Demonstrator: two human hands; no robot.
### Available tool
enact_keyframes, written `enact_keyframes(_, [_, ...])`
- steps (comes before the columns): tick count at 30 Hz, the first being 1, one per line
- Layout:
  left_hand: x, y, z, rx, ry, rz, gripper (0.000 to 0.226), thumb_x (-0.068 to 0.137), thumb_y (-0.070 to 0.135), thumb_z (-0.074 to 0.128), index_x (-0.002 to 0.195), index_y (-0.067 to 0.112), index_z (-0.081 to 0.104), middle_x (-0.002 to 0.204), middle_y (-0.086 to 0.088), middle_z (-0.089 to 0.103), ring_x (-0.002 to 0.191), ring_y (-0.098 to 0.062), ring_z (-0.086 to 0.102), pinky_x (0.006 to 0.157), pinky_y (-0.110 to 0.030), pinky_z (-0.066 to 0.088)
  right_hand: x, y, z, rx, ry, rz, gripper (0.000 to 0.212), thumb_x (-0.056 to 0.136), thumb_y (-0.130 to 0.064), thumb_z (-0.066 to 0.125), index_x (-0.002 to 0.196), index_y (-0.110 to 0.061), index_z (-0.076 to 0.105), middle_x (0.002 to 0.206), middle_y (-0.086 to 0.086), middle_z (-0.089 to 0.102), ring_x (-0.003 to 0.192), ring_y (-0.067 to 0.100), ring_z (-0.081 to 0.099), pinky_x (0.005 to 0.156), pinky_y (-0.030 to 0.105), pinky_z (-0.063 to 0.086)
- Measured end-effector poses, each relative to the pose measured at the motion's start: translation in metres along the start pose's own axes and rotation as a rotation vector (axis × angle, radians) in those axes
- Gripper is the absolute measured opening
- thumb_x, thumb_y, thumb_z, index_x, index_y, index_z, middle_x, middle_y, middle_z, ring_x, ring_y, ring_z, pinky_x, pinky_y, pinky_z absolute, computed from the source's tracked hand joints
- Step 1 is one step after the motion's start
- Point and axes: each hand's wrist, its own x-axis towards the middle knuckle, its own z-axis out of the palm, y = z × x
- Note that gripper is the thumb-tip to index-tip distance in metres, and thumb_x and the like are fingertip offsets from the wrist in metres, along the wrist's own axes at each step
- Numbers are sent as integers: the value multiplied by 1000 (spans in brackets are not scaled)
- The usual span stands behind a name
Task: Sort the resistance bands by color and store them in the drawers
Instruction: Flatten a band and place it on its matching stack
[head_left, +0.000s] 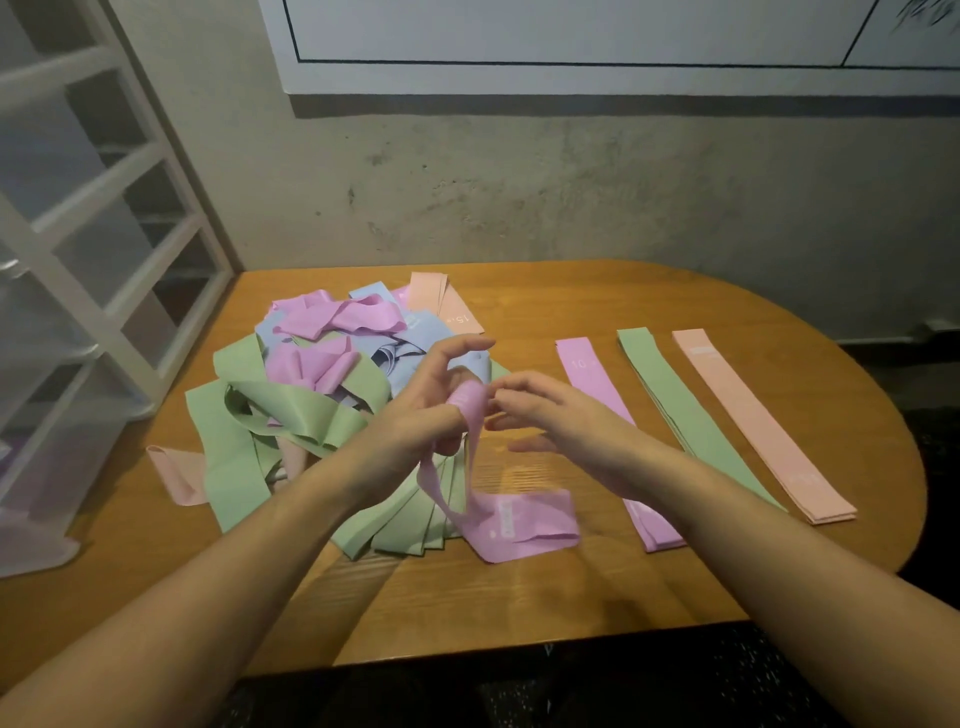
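A tangled pile of resistance bands (311, 395) in green, purple, blue and pink covers the left half of the table. My left hand (421, 405) pinches the top of a purple band (514, 519) and holds it up, its lower end trailing on the table. My right hand (550, 415) sits just right of it, fingertips at the band's top; whether they pinch it is unclear. To the right lie three flat rows: a purple band (582, 364), a green band (675, 405) and a pink band (758, 426).
A white drawer unit with translucent drawers (78, 291) stands at the left, beside the wooden table (571, 587). A bare concrete wall runs behind. The table's rounded right end drops off to a dark floor.
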Motion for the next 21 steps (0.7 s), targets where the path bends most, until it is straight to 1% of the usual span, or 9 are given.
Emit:
enact_keyframes(2, [0, 0, 2, 45, -18, 25, 70, 74, 4, 50, 138, 33, 44, 87, -7, 41, 68, -17, 38, 57, -20, 36, 2, -4, 2, 27, 14, -35, 35, 86, -52, 69, 100, -21, 62, 100, -1, 72, 100, 14, 68, 99, 44, 51])
enact_keyframes(4, [-1, 1, 4, 83, -44, 50, 74, 69, 12, 55, 138, 35, 42, 90, -10, 42, 73, -16, 41, 62, -19, 39, 2, -3, 2, 5, 12, -40, 21, 91, -37, 71, 90, -18, 62, 88, 4, 65, 86, 17, 63, 91, 41, 50])
enact_keyframes(8, [-3, -5, 1, 157, -95, 52, 72, 71, 13, 58, 134, 45, 46, 97, -11, 48, 82, -24, 46, 72, -33, 40, -2, 2, 2, -1, -34, -34, 14, 88, -28, 74, 78, -25, 65, 82, 4, 61, 78, 18, 53, 73, 33, 42])
enact_keyframes(10, [-6, -11, 0, 152, -94, 56, 69, 70, 16, 59, 132, 44, 49, 102, -11, 50, 80, -23, 46, 71, -32, 40, -4, 4, 0, 101, -28, -32, 10, 82, -26, 69, 79, -23, 60, 82, 9, 56, 73, 21, 51, 64, 32, 42])
enact_keyframes(13, [-11, -19, 0, 94, -11, 65, 55, 70, 17, 62, 123, 26, 56, 104, -4, 57, 84, -18, 54, 76, -32, 45, -5, 5, -8, 295, -9, -27, 10, 76, -15, 60, 81, -16, 51, 74, 11, 51, 58, 20, 51, 53, 30, 47])
enact_keyframes(16, [-13, -23, 1, 110, 127, 96, 31, 75, 11, 64, 106, 12, 60, 105, 1, 68, 97, -17, 66, 86, -35, 54, -8, 4, -15, 393, 25, -30, 11, 74, -12, 59, 77, -16, 49, 69, 7, 51, 55, 17, 51, 46, 23, 46])
enact_keyframes(17, [-13, -24, 2, 116, 168, 106, 25, 75, 13, 66, 100, 9, 62, 106, 0, 71, 98, -16, 69, 86, -34, 56, -9, 5, -16, 414, 35, -28, 12, 75, -11, 59, 77, -17, 49, 68, 7, 52, 54, 17, 52, 46, 23, 46])
enact_keyframes(19, [-13, -25, 6, 143, 258, 127, 27, 73, 28, 68, 90, 7, 65, 108, 3, 73, 96, -11, 70, 82, -27, 56, -10, 6, -19, 443, 53, -25, 14, 75, -11, 60, 79, -18, 49, 69, 6, 55, 54, 16, 52, 47, 24, 45])
enact_keyframes(21, [-13, -25, 9, 157, 326, 150, 21, 75, 27, 71, 84, 9, 66, 103, 5, 75, 91, -8, 71, 78, -23, 55, -10, 8, -21, 459, 64, -22, 19, 74, -8, 62, 83, -19, 50, 72, 5, 56, 56, 16, 53, 48, 25, 44])
